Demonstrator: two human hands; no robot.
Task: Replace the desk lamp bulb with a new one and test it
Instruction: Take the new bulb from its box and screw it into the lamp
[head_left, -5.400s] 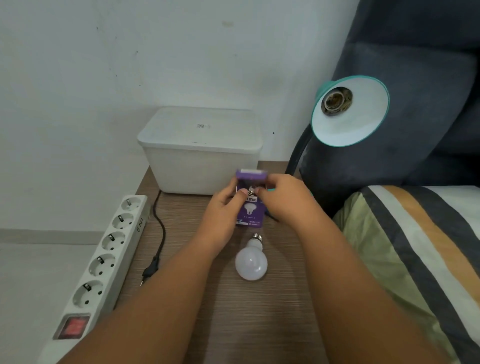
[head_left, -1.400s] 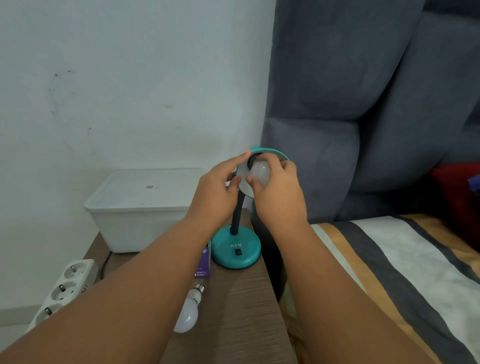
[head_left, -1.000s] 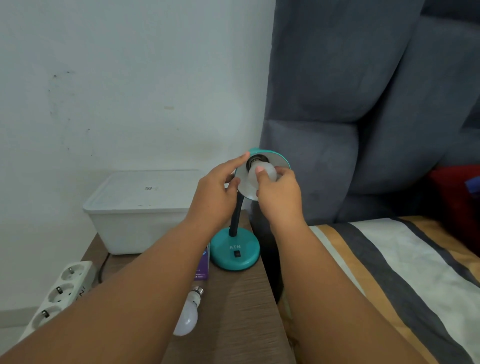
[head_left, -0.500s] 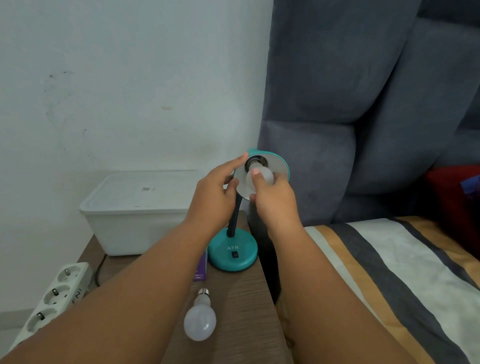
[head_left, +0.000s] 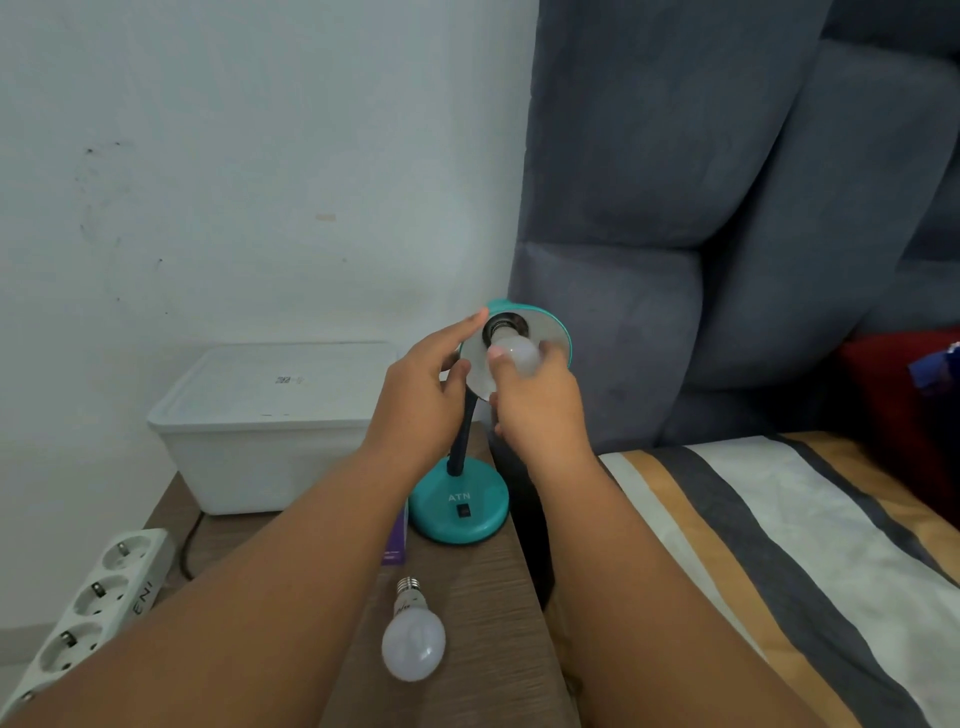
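The right hand (head_left: 535, 410) has its fingers round the bulb (head_left: 517, 355) in the lamp shade (head_left: 555, 339), the left hand (head_left: 415, 400) pinches its rim; a loose bulb (head_left: 414, 642) and tub (head_left: 270, 457) sit on the worktop (head_left: 483, 597).

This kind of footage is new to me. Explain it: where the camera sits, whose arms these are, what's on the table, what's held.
No machine here: one camera worn on a person's head looks down at their own bare arms. The left hand grips the teal lamp's shade by its rim; the right hand holds a white bulb at the socket inside it. On the wooden table stand the lamp base and a white lidded box; another bulb lies loose near a purple carton. A power strip lies at left, a striped bed at right.
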